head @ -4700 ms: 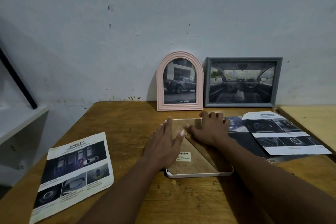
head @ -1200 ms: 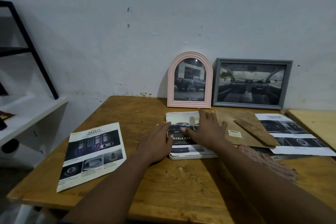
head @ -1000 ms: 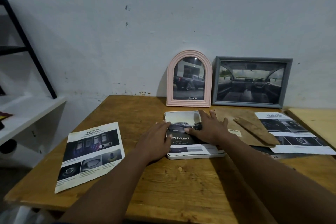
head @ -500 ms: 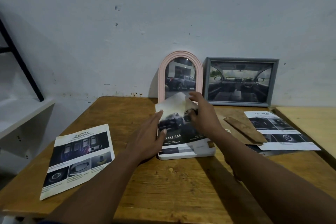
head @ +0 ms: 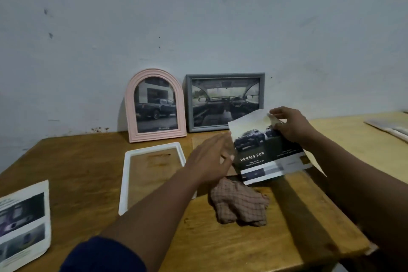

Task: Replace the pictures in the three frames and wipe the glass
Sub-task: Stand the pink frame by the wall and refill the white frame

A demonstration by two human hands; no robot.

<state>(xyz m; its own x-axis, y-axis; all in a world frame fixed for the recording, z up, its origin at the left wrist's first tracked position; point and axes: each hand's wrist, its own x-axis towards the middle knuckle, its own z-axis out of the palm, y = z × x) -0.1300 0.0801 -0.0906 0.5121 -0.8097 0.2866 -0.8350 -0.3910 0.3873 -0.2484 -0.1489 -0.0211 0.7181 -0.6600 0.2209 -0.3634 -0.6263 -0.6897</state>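
Note:
A white rectangular frame (head: 127, 174) lies flat on the wooden table (head: 84, 168), with only glass in it and the wood showing through. My right hand (head: 291, 127) pinches the top edge of the "Double Cab" car picture (head: 262, 157) and holds it in the air to the right of that frame. My left hand (head: 212, 159) hovers with straight fingers, its fingertips at the picture's left edge. A pink arched frame (head: 155, 105) and a grey frame (head: 224, 101) lean against the wall, each with a car picture inside. A checked cloth (head: 239, 203) lies crumpled below the picture.
A printed "Safety" sheet (head: 23, 223) lies at the table's front left edge. A brown backing board (head: 202, 139) rests behind my left hand. A second lighter table (head: 353, 137) adjoins on the right, with papers (head: 390, 126) at its far end.
My right hand has lifted the car picture out of the white frame and carried it to the right. The frame now shows bare glass. The cloth has come into view.

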